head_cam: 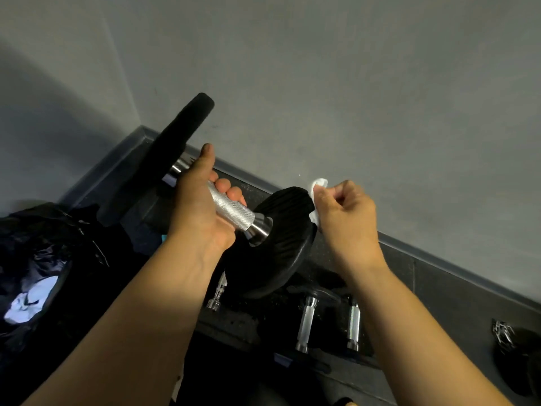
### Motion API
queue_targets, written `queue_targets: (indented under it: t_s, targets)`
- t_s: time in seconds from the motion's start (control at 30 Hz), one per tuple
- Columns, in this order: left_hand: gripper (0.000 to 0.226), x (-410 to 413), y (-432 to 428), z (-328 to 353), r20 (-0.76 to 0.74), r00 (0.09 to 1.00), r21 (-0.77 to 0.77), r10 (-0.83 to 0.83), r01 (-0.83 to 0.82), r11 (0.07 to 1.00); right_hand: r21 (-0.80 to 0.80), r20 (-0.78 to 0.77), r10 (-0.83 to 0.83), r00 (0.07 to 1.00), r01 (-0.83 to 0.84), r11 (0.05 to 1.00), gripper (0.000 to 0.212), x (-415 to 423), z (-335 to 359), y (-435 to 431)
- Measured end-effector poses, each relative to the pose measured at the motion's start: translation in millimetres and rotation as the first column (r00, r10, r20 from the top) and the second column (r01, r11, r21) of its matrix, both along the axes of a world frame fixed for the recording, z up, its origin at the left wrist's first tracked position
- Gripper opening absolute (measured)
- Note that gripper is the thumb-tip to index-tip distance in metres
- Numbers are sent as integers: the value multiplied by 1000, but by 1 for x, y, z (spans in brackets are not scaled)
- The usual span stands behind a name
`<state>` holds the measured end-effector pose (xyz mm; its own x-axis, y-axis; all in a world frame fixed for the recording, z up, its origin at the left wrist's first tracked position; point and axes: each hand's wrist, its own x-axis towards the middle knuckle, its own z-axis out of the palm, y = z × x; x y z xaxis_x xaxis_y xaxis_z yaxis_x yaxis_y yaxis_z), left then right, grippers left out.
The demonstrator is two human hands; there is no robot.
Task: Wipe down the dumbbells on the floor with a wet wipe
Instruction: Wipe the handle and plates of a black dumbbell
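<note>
Knurled steel dumbbell (234, 212) handle gripped by left hand (202, 206); right hand (345, 218) presses white wipe (317, 197) against its plate.

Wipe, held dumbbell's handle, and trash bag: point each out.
wipe (317, 187): head view, white fold above the fingers
handle (231, 208): head view, knurled middle
trash bag (44, 238): head view, black plastic rim

Bg as I see it: grey wall (351, 83) w/ dark baseboard (456, 259) along it. Black bin bag (44, 259) far left, open, crumpled white tissue (29, 303) inside. Dark speckled floor (439, 288). Unclear dark object (512, 347) far right.
</note>
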<state>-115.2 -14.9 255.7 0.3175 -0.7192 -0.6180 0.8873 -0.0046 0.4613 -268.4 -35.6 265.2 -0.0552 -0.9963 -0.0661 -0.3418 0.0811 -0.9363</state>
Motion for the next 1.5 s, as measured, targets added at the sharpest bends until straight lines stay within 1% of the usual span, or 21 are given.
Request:
queue_targets:
  t_s: [0.13, 0.23, 0.3, 0.4, 0.5, 0.53, 0.6, 0.63, 0.67, 0.7, 0.73, 0.83, 0.9, 0.97, 1.03, 1.1, 1.17, 1.23, 1.3, 1.37, 1.5]
  targets:
    - [54, -1, 1, 4, -31, 999, -82, -19, 16, 996, 188, 33, 42, 999, -48, 981, 34, 0, 1, -28]
    - [53, -2, 2, 4, -20, 998, -150, -65, 61, 987, 371, 91, 42, 995, -73, 926, 27, 1, -4, -44]
    - [51, -2, 3, 5, -11, 995, -180, -101, 98, 979, 507, 139, 40, 989, -106, 856, 24, 0, -9, -53]
    - [45, -3, 3, 4, -4, 987, -238, -160, 154, 959, 659, 254, 48, 966, -209, 723, 34, -4, -20, -63]
    - [42, -4, 3, 3, 7, 979, -285, -205, 198, 938, 738, 268, 76, 960, -255, 625, 13, -4, -23, -64]
    - [40, -5, 3, 3, 8, 977, -291, -215, 208, 934, 755, 265, 82, 961, -259, 602, 9, -4, -21, -63]
    - [37, -7, 3, 4, 15, 975, -289, -222, 216, 932, 766, 288, 76, 955, -277, 581, 9, -5, -22, -62]
    - [37, -8, 2, 5, 15, 977, -278, -212, 208, 938, 760, 322, 51, 946, -290, 581, 16, -7, -24, -62]
    - [36, -9, 1, 5, 8, 982, -258, -190, 185, 948, 741, 353, 38, 935, -305, 598, 30, -10, -26, -63]
    - [37, -11, 1, 5, -7, 988, -231, -152, 146, 962, 708, 367, 48, 929, -313, 633, 40, -13, -27, -63]
    - [37, -12, 0, 4, -28, 994, -197, -103, 96, 976, 669, 350, 63, 935, -297, 681, 44, -15, -27, -61]
    - [38, -14, -4, -3, -73, 996, -83, 46, -53, 995, 500, 170, 81, 982, -157, 852, 26, -9, -14, -51]
    - [37, -14, -6, -9, -77, 993, -7, 91, -91, 996, 321, 76, 62, 995, -83, 943, 29, -4, -7, -45]
    - [33, -14, -6, -14, -63, 992, 58, 108, -104, 993, 118, -19, 61, 998, -58, 991, 34, 1, -1, -36]
    - [26, -16, -5, -13, -37, 992, 96, 118, -114, 989, -48, -57, 56, 997, -59, 997, 34, 5, 2, -24]
    - [18, -16, -7, -12, -25, 992, 119, 127, -123, 985, -157, -40, 47, 998, -53, 986, 34, 8, 0, -8]
    - [20, -12, -9, -14, -42, 990, 149, 135, -128, 981, -239, -72, 47, 996, -63, 969, 33, 11, -7, 8]
    - [27, -5, -10, -20, -81, 985, 177, 153, -136, 975, -289, -115, 53, 992, -85, 954, 32, 14, -11, 22]
    - [37, -1, -7, -25, -121, 981, 180, 152, -128, 975, -308, -124, 60, 990, -96, 946, 32, 14, -10, 31]
    - [46, -1, -4, -23, -151, 980, 149, 131, -108, 983, -309, -108, 64, 992, -95, 946, 33, 15, -3, 34]
    - [54, 2, -3, -16, -185, 974, 56, 132, -124, 991, -202, -101, 68, 993, -87, 975, 34, 20, 17, 21]
